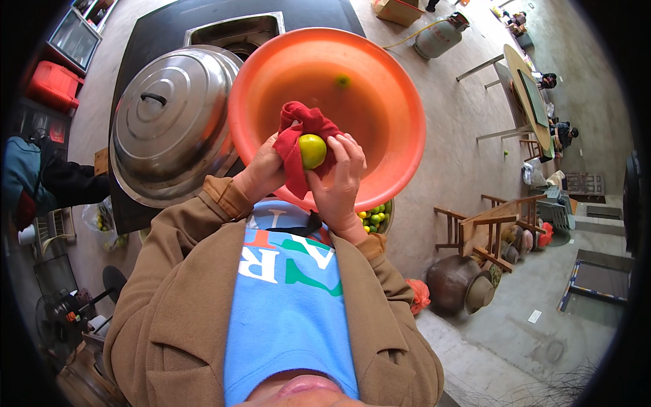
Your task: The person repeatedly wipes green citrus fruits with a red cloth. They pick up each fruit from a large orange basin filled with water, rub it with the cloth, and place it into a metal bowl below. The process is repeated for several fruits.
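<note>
A yellow-green citrus fruit (312, 151) sits wrapped partly in a red cloth (294, 165), held between both hands over the near part of an orange plastic basin (409, 127). My left hand (262, 170) grips the cloth from the left, its fingertips hidden beneath the folds. From the other side my right hand (339, 178) curls its fingers over the cloth, with the thumb by the fruit's lower edge. Water seems to fill the basin, and another green citrus fruit (343, 80) is in it towards the far side.
Left of the basin, a domed metal lid (168, 117) rests on a black table (320, 12). Below the basin's near rim, a container holds several citrus fruits (375, 217). A person's dark sleeve (76, 183) reaches in at left. A gas cylinder (438, 38) and wooden stool (488, 224) stand right.
</note>
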`<state>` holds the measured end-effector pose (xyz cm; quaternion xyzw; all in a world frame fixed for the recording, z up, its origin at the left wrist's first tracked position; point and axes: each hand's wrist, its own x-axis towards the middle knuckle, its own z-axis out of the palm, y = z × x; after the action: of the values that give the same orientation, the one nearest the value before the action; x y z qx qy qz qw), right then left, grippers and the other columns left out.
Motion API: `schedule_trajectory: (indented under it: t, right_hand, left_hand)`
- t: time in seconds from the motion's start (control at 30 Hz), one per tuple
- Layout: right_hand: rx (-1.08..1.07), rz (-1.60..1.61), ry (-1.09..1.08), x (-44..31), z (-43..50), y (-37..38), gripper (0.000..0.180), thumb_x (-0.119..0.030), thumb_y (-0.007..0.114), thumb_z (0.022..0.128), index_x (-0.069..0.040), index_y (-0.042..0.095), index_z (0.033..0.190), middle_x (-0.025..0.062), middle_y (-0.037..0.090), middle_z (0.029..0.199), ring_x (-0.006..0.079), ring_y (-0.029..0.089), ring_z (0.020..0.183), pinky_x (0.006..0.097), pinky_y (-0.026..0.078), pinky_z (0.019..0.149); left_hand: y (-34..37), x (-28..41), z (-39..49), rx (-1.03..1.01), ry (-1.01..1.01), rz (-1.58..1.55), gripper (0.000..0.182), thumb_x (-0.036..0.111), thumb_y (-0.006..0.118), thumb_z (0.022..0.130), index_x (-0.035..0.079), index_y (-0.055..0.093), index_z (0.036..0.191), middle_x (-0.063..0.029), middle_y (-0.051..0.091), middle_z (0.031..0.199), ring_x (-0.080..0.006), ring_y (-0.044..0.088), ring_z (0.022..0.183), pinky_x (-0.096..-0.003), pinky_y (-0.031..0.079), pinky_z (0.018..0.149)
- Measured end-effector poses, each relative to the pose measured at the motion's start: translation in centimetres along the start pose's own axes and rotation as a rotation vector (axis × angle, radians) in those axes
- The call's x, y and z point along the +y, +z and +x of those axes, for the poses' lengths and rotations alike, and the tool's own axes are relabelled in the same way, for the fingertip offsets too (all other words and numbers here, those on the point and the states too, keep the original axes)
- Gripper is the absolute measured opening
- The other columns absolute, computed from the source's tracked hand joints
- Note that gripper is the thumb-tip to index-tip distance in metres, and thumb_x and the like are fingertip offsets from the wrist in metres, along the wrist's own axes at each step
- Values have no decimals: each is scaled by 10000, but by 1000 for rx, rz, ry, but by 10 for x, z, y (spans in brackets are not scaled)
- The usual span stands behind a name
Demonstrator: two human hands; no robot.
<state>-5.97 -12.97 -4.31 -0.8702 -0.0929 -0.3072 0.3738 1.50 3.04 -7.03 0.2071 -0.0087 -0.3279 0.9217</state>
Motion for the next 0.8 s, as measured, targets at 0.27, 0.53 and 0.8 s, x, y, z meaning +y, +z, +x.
schedule_trajectory:
  t: [0.27, 0.53, 0.8]
  right_hand:
    - [-14, -42, 34, -4, -3, 4, 654, -116, 843, 797, -40, 643, 1415, 155, 643, 1305, 362, 569, 1329, 539, 352, 1190]
    - [-24, -118, -87, -4, 3, -3, 624, -38, 821, 803, -19, 648, 1402, 151, 669, 1356, 376, 581, 1328, 495, 417, 1158]
    - [-65, -12, -164, 0, 2, -1, 677, -63, 835, 753, -72, 672, 1410, 115, 667, 1381, 348, 576, 1342, 537, 396, 1176]
  left_hand:
    - [21, 2, -7, 23, 47, 72, 467, 266, 600, 1134, 97, 484, 1553, -96, 622, 1438, -216, 643, 1278, -394, 534, 1128]
    - [32, -3, -16, -18, 31, 424, 566, 230, 677, 1083, 84, 444, 1577, -55, 586, 1438, -138, 586, 1285, -326, 503, 1110]
    - [23, 1, -13, 54, 18, 217, 383, 329, 601, 1134, 64, 607, 1411, -60, 688, 1290, -141, 677, 1142, -331, 563, 1041]
